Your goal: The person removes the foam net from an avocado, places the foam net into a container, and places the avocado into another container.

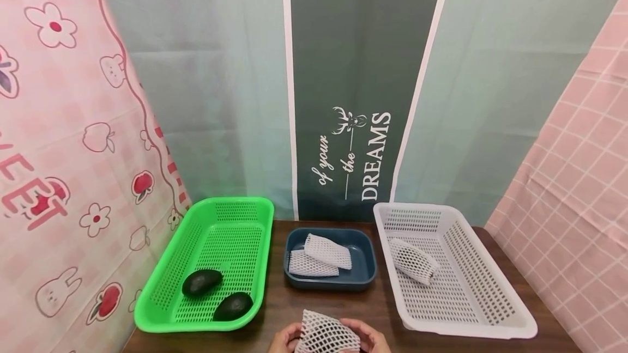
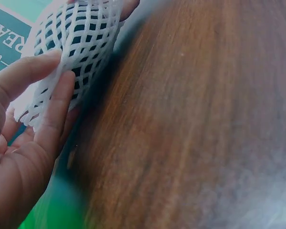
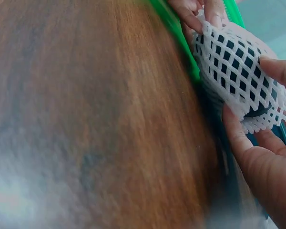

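Observation:
At the front of the table, both hands hold a dark avocado [image 3: 259, 112] wrapped in a white foam net sleeve [image 1: 327, 333]. My left hand [image 1: 285, 338] pinches one end of the net, thumb and fingers on its edge in the left wrist view. On the other end, my right hand [image 1: 371, 336] grips with thumb and fingers on either side. Dark skin shows through the mesh and at the net's opening near the right fingers. Beyond the hands, a blue tray [image 1: 327, 285] contains two flat foam nets [image 1: 327, 252].
On the left, a green basket [image 1: 267, 255] holds two bare avocados [image 1: 202, 283]. A white basket [image 1: 490, 287] on the right holds one netted dark fruit [image 1: 414, 261]. The wooden table [image 1: 275, 309] backs onto a hanging curtain [image 1: 221, 97], with pink cloths at both sides.

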`<state>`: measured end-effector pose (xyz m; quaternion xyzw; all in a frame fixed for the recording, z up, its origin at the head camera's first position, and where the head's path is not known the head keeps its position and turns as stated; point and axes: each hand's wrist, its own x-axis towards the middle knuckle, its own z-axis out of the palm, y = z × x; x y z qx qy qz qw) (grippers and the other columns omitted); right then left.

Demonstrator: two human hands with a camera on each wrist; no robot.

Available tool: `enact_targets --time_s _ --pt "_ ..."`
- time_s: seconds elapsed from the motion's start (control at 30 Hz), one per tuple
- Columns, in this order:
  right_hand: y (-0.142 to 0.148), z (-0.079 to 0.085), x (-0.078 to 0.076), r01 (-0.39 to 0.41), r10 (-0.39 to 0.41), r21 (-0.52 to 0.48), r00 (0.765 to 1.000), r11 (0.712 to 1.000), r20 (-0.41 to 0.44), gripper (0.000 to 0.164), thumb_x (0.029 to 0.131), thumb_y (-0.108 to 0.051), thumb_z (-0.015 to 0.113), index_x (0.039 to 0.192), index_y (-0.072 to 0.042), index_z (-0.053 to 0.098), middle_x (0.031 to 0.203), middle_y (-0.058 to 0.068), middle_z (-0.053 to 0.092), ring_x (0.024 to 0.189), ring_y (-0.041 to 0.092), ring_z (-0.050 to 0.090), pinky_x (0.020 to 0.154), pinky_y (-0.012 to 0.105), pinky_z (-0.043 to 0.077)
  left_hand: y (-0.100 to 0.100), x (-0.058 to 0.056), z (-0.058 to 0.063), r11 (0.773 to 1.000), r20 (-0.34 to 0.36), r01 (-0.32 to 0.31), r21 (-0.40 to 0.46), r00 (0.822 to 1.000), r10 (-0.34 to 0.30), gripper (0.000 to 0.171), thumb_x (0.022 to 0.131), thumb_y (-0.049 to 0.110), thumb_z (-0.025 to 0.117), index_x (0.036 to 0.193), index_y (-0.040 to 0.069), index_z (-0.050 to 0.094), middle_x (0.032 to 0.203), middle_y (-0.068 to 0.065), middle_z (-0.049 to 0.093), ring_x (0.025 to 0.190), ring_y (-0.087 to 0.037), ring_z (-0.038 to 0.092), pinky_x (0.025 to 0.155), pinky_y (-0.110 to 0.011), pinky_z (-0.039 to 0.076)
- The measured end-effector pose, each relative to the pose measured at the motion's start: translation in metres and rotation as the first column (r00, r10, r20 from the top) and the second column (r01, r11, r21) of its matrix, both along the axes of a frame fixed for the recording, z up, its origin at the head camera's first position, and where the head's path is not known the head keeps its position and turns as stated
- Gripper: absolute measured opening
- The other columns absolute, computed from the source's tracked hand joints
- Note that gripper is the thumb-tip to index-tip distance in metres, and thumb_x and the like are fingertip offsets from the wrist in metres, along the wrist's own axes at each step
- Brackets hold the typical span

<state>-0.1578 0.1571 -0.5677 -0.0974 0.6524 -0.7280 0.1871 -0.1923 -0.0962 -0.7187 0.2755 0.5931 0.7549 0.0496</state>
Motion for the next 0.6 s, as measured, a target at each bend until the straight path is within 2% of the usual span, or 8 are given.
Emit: enact_targets --time_s 0.1,0.17,0.23,0.3,0.37,0.43,0.53,0.6 --pt "0.000 -0.003 0.001 -0.009 0.009 -0.016 1.000 1.000 -0.002 0.053 0.072 -0.004 0.072 0.118 0.009 0.049 0.112 0.019 0.055 0.096 0.024 0.055 0.077 0.030 0.046 -0.008 -0.033 -0.111 0.999 -0.104 0.018 0.038 0.995 -0.014 0.054 0.071 -0.015 0.061 0.120 0.004 0.051 0.106 -0.013 0.060 0.093 -0.020 0.059 0.070 -0.028 0.049" --pt "0.000 -0.005 0.001 0.002 -0.002 -0.009 1.000 1.000 0.008 0.054 0.071 -0.005 0.072 0.118 0.009 0.049 0.112 0.019 0.055 0.096 0.023 0.056 0.077 0.030 0.047 -0.009 -0.040 -0.141 0.999 -0.050 0.019 0.042 0.999 -0.016 0.056 0.068 -0.016 0.062 0.120 0.003 0.050 0.106 -0.014 0.060 0.093 -0.022 0.059 0.071 -0.030 0.049" --pt "0.000 -0.007 0.001 0.005 -0.005 -0.005 1.000 1.000 0.010 0.054 0.072 -0.006 0.072 0.119 0.009 0.049 0.112 0.019 0.055 0.096 0.023 0.056 0.077 0.030 0.046 -0.010 -0.044 -0.155 0.997 -0.048 0.029 0.078 0.999 -0.026 0.058 0.067 -0.011 0.065 0.121 0.007 0.051 0.108 -0.011 0.060 0.095 -0.019 0.058 0.073 -0.027 0.048" --pt "0.001 -0.011 0.001 -0.009 0.009 -0.013 1.000 1.000 0.021 0.053 0.074 -0.007 0.070 0.120 0.009 0.048 0.113 0.018 0.055 0.096 0.023 0.056 0.077 0.030 0.046 -0.010 -0.041 -0.150 0.999 -0.032 0.005 0.044 0.999 -0.004 0.056 0.068 -0.006 0.068 0.119 0.009 0.052 0.106 -0.009 0.061 0.094 -0.017 0.058 0.073 -0.026 0.048" --pt "0.004 -0.016 0.001 -0.042 0.043 -0.052 0.999 0.998 0.022 0.051 0.077 -0.006 0.067 0.121 0.008 0.047 0.114 0.017 0.054 0.096 0.022 0.056 0.078 0.031 0.046 -0.009 -0.037 -0.137 1.000 -0.074 -0.001 0.005 0.997 0.002 0.054 0.069 -0.005 0.069 0.119 0.009 0.053 0.105 -0.008 0.061 0.095 -0.015 0.058 0.074 -0.024 0.047" --pt "0.009 -0.023 0.000 -0.095 0.100 -0.117 0.995 0.989 0.032 0.047 0.080 -0.005 0.061 0.123 0.007 0.046 0.115 0.016 0.054 0.098 0.021 0.054 0.079 0.031 0.045 -0.007 -0.033 -0.126 0.995 -0.075 -0.021 -0.098 0.997 0.014 0.049 0.070 -0.008 0.066 0.116 0.001 0.052 0.101 -0.012 0.061 0.092 -0.018 0.058 0.073 -0.028 0.048" --pt "0.016 -0.033 -0.002 -0.171 0.183 -0.217 0.982 0.961 0.040 0.041 0.085 -0.004 0.053 0.125 0.001 0.048 0.118 0.013 0.052 0.102 0.020 0.052 0.082 0.032 0.044 -0.005 -0.030 -0.121 0.991 -0.127 -0.018 -0.131 0.992 0.002 0.049 0.070 -0.013 0.060 0.117 -0.001 0.051 0.100 -0.014 0.061 0.091 -0.019 0.058 0.072 -0.028 0.048" --pt "0.019 -0.038 -0.003 -0.208 0.226 -0.257 0.973 0.944 0.044 0.038 0.087 -0.004 0.048 0.125 -0.005 0.049 0.119 0.011 0.051 0.103 0.019 0.051 0.084 0.032 0.043 -0.003 -0.028 -0.118 0.991 -0.096 -0.010 -0.131 0.995 -0.002 0.047 0.071 -0.008 0.061 0.116 0.003 0.053 0.100 -0.010 0.062 0.091 -0.016 0.058 0.073 -0.026 0.048"
